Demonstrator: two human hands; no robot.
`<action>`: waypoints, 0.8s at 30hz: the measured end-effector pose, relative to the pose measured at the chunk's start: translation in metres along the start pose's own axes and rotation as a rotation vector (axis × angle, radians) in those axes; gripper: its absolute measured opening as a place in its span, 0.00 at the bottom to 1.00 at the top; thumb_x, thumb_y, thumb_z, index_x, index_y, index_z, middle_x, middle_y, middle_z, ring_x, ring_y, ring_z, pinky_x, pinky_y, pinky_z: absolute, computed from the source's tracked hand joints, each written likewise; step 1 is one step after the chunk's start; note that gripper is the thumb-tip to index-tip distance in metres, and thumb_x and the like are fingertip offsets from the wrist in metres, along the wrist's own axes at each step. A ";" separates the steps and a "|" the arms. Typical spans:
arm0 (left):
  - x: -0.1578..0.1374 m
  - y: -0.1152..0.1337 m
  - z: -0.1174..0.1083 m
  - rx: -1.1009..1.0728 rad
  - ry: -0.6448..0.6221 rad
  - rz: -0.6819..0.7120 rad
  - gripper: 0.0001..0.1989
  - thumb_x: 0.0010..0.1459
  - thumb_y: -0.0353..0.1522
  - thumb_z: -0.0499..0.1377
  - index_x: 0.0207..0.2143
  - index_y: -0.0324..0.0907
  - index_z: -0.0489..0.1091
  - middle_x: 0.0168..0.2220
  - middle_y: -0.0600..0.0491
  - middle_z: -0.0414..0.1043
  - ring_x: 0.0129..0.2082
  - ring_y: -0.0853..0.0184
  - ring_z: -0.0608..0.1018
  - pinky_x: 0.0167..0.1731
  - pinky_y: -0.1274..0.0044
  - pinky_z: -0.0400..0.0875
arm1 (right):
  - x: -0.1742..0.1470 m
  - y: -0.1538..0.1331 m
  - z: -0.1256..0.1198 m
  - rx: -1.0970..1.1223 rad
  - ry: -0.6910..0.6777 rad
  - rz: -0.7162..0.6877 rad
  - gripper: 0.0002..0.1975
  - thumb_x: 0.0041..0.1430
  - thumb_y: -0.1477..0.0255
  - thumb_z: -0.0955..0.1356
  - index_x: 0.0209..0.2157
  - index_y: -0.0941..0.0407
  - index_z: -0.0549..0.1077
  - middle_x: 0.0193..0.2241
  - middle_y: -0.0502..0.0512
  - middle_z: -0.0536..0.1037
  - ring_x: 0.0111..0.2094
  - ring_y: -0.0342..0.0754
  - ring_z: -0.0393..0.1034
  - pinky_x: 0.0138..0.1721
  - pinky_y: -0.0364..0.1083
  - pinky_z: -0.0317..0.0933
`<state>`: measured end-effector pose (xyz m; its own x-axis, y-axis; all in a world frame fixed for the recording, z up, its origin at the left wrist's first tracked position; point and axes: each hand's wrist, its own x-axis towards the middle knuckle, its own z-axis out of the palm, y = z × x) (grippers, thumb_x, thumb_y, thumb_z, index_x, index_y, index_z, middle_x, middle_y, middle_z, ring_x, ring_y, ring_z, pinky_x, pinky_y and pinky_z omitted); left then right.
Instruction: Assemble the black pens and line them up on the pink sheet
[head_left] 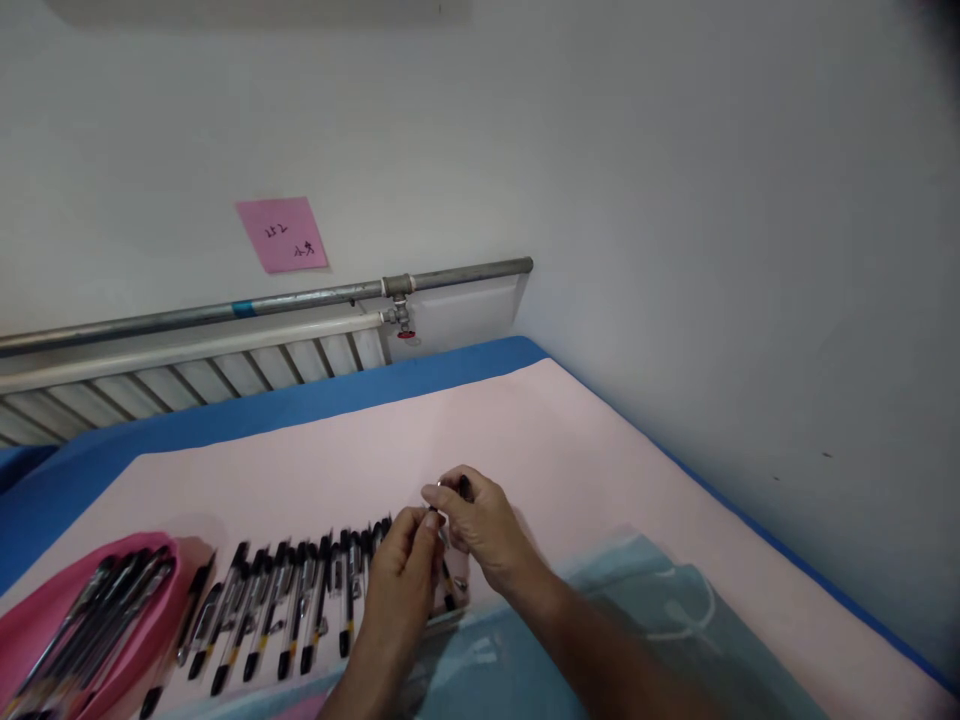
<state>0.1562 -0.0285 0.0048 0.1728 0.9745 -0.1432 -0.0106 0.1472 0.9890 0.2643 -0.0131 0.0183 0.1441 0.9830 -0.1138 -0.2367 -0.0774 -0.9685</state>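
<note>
My left hand (405, 570) and my right hand (480, 525) meet over the pink sheet, fingertips almost touching. Both are closed in a pinch. A black pen cap or pen end (466, 488) shows among the fingers of my right hand. What my left fingertips pinch is small, dark and mostly hidden. To the left of my hands lies a row of black-ended clear pens (300, 600), with loose caps and small metal-looking parts among them. Below the fingers, another pen (448, 590) is partly covered by my hands.
A pink basket (169, 560) full of pens stands at the left. Light blue fabric (637, 580) lies along the near side. A blue edge (360, 390) borders the pink sheet (480, 420). Behind are a radiator (225, 375), a pipe (315, 298) and walls.
</note>
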 end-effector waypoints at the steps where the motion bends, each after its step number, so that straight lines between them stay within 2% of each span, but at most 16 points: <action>1: 0.000 0.000 0.000 0.005 0.003 0.006 0.16 0.51 0.44 0.55 0.24 0.40 0.62 0.16 0.62 0.54 0.14 0.80 0.56 0.13 0.87 0.48 | 0.000 0.000 0.000 -0.011 0.013 -0.012 0.08 0.44 0.68 0.69 0.23 0.57 0.67 0.15 0.43 0.63 0.13 0.36 0.53 0.16 0.39 0.48; 4: 0.001 0.000 0.001 -0.017 -0.007 -0.049 0.16 0.51 0.45 0.54 0.24 0.41 0.61 0.15 0.63 0.53 0.12 0.80 0.53 0.12 0.86 0.47 | 0.000 -0.002 0.000 0.040 -0.054 0.017 0.06 0.45 0.69 0.67 0.23 0.58 0.68 0.15 0.43 0.63 0.13 0.35 0.51 0.15 0.39 0.47; 7: 0.002 0.000 0.002 -0.033 -0.011 -0.085 0.17 0.51 0.46 0.53 0.25 0.41 0.60 0.15 0.64 0.53 0.11 0.81 0.51 0.11 0.86 0.46 | 0.001 -0.003 -0.001 0.116 -0.134 0.084 0.08 0.47 0.68 0.66 0.28 0.59 0.70 0.19 0.46 0.68 0.12 0.34 0.48 0.12 0.38 0.44; 9: 0.002 0.001 0.001 -0.014 -0.016 -0.085 0.17 0.50 0.47 0.54 0.25 0.41 0.61 0.15 0.64 0.52 0.11 0.81 0.51 0.11 0.87 0.46 | 0.001 -0.002 -0.001 0.095 -0.091 0.078 0.10 0.47 0.66 0.67 0.28 0.58 0.69 0.20 0.46 0.68 0.12 0.34 0.49 0.12 0.38 0.45; 12: 0.002 0.001 0.000 -0.002 -0.016 -0.077 0.17 0.49 0.47 0.54 0.26 0.41 0.61 0.15 0.64 0.52 0.11 0.81 0.52 0.10 0.87 0.46 | 0.002 0.000 -0.001 0.044 -0.020 0.031 0.09 0.45 0.67 0.69 0.23 0.58 0.67 0.13 0.42 0.62 0.12 0.35 0.51 0.13 0.38 0.46; 17: 0.002 0.001 -0.001 -0.012 -0.025 -0.109 0.19 0.50 0.48 0.53 0.25 0.41 0.60 0.15 0.64 0.53 0.10 0.82 0.50 0.10 0.86 0.45 | 0.003 -0.001 -0.002 0.083 -0.131 0.065 0.07 0.49 0.68 0.66 0.26 0.58 0.69 0.10 0.40 0.57 0.11 0.35 0.48 0.13 0.38 0.45; 24: 0.001 0.003 0.000 -0.022 -0.037 -0.128 0.19 0.48 0.48 0.55 0.25 0.41 0.59 0.14 0.65 0.54 0.09 0.82 0.51 0.10 0.87 0.44 | 0.003 0.001 -0.001 0.042 -0.037 0.018 0.08 0.46 0.69 0.68 0.22 0.58 0.67 0.10 0.41 0.58 0.11 0.35 0.50 0.14 0.38 0.46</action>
<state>0.1568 -0.0270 0.0076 0.2104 0.9405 -0.2668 -0.0076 0.2745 0.9616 0.2656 -0.0099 0.0166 0.1041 0.9871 -0.1219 -0.2793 -0.0887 -0.9561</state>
